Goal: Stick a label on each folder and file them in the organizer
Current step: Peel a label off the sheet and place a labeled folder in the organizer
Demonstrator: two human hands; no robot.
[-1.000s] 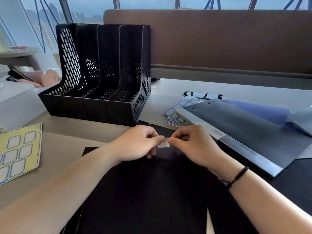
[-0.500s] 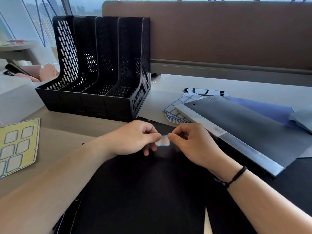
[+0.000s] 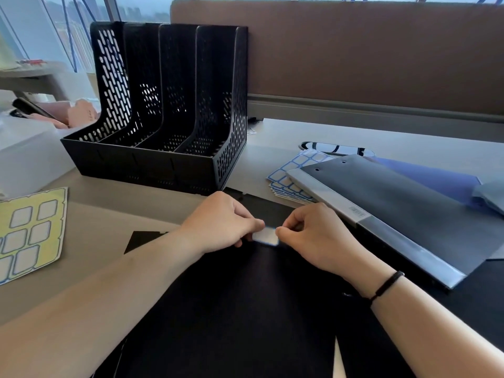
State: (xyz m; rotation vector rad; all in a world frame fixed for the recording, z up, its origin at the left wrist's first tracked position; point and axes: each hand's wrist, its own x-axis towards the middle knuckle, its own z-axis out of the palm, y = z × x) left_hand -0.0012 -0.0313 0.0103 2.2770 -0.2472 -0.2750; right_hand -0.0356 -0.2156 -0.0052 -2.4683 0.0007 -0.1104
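A black folder [image 3: 245,309] lies flat on the desk right in front of me. A small white label with a blue border [image 3: 266,237] sits near the folder's far edge. My left hand [image 3: 221,222] pinches the label's left end and my right hand [image 3: 313,236] pinches its right end. Whether the label is pressed down flat I cannot tell. The black mesh organizer [image 3: 169,110] with several empty slots stands upright behind my hands, to the left. A grey folder [image 3: 395,205] with a clear spine lies to the right, on top of a blue folder [image 3: 431,175].
A yellow backing sheet [image 3: 27,233] with peeled label outlines lies at the left. A stack of blue-bordered label sheets [image 3: 291,173] sits under the grey folder's corner. A brown partition [image 3: 354,55] closes off the back of the desk. A white box [image 3: 24,148] stands left of the organizer.
The label has come down from a slight lift between my fingers toward the folder's surface. My hands have spread a little apart, so more of the label shows.
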